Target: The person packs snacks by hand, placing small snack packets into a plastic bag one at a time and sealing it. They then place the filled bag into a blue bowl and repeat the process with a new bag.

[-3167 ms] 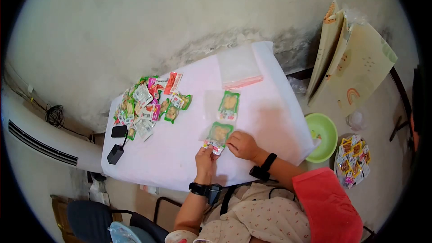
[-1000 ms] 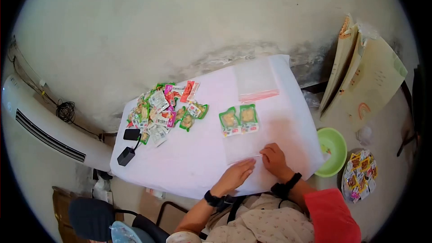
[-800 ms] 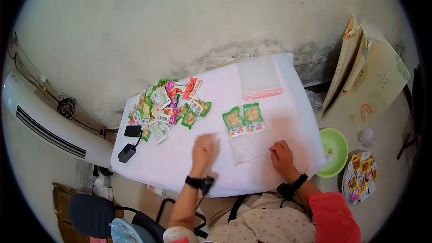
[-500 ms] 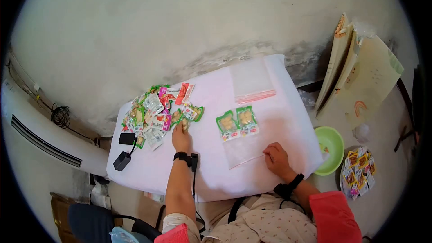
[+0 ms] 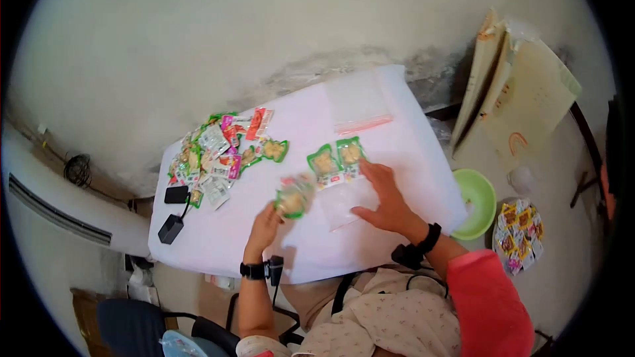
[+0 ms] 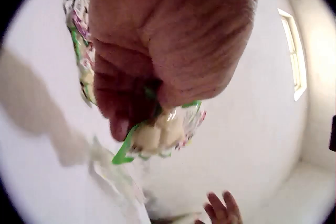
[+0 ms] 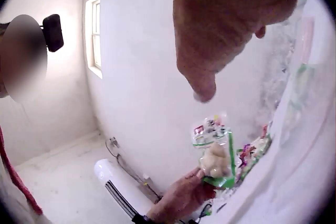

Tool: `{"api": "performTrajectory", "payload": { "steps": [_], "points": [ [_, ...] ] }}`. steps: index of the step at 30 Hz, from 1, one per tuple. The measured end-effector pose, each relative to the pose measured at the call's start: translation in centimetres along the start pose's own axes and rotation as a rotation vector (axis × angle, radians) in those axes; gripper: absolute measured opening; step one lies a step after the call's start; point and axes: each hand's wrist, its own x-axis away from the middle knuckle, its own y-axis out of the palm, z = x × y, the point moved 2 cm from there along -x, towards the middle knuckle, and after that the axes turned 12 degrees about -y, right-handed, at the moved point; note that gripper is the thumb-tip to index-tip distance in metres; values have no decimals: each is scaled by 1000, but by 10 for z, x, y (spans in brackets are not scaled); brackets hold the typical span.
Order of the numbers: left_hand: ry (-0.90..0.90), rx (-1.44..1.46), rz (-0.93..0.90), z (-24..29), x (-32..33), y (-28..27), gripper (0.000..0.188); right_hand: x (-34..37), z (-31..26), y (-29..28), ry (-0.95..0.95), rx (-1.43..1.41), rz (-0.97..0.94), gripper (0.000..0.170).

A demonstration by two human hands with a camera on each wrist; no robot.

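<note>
My left hand (image 5: 264,230) pinches a green-edged clear snack packet (image 5: 292,202) by its end, raised above the table; pale chunks show through it in the left wrist view. In the right wrist view the same packet (image 7: 215,158) stands upright with its printed label at the top. A clear plastic zip bag (image 5: 338,208) lies flat in front of the person, and two similar packets, the left packet (image 5: 323,162) and the right packet (image 5: 350,152), lie side by side at its far end. My right hand (image 5: 390,206) is over the bag's right side, fingers extended and thumb apart, holding nothing.
A pile of mixed snack packets (image 5: 213,140) lies at the table's left, beside a black phone-like slab (image 5: 176,194) and a black box (image 5: 170,229). Stacked clear bags (image 5: 357,102) lie at the back. A green basin (image 5: 486,205) and a packet-filled tray (image 5: 519,235) stand on the right.
My left hand left the bag, reached the pile and came back toward the bag with a packet. My right hand moved from the bag's near edge up its right side and opened out.
</note>
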Motion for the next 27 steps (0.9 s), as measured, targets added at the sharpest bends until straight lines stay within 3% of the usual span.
{"api": "performTrajectory", "payload": {
  "steps": [3,5,6,8,9,10,11,12,14,16,24,27],
  "points": [
    [32,-190,-323,53,32,32,26,-8,-13,-5,-28,-121,-128,69],
    [69,-193,-395,63,36,51,27,2,-18,-3,359,-423,-752,61],
    [134,-237,-446,62,35,58,27,9,-14,-3,362,-417,-748,61],
    [204,-280,-499,54,32,75,26,44,4,2,576,-496,-943,45],
    [213,-166,-385,47,29,83,25,63,8,2,581,-491,-942,45],
    [217,-50,-274,43,29,88,25,84,10,0,726,-649,-699,37],
    [69,-140,-202,50,30,89,29,101,11,-4,862,-794,-441,30],
    [66,-135,-213,48,29,95,29,113,10,-7,873,-790,-438,30],
    [520,-505,210,47,26,105,41,133,10,-15,1062,-851,-292,24],
    [509,-497,186,43,21,113,48,147,7,-16,1091,-837,-231,25],
    [583,-492,422,44,8,125,16,137,-4,0,1168,-996,7,25],
    [561,-469,418,48,10,127,17,127,-8,10,1165,-1066,158,27]
  ]
}}
